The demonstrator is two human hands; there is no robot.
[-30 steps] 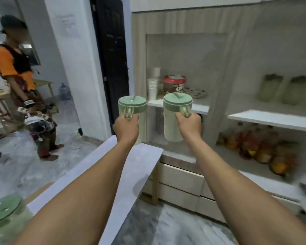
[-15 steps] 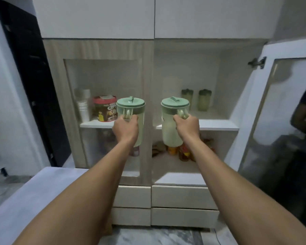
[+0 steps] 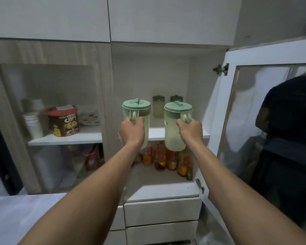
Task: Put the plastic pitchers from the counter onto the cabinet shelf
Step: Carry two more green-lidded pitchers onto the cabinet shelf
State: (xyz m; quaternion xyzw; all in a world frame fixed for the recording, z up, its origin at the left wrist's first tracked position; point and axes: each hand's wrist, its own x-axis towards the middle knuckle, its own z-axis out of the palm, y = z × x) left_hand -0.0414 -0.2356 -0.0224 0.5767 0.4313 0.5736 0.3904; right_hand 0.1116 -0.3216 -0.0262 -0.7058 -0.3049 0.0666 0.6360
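I hold two pale green plastic pitchers with darker green lids in front of the open right cabinet bay. My left hand [image 3: 132, 130] grips the handle of the left pitcher [image 3: 138, 110]. My right hand [image 3: 190, 131] grips the handle of the right pitcher [image 3: 173, 131]. Both pitchers hang upright in the air, just in front of the white cabinet shelf [image 3: 156, 133]. Two more green-lidded pitchers [image 3: 158, 106] stand at the back of that shelf, the right one partly hidden.
The cabinet door [image 3: 254, 121] stands open at the right, its glass reflecting a person in dark clothes. Several sauce bottles [image 3: 164, 160] fill the lower shelf. Behind the left glass door are a red-lidded cereal tub [image 3: 64, 121] and stacked cups [image 3: 33, 121]. The white counter [image 3: 25, 213] lies lower left.
The view has swung right, from the doorway to face the cabinet, and come closer. Both hands carried the pitchers to the open right bay, in front of the shelf.
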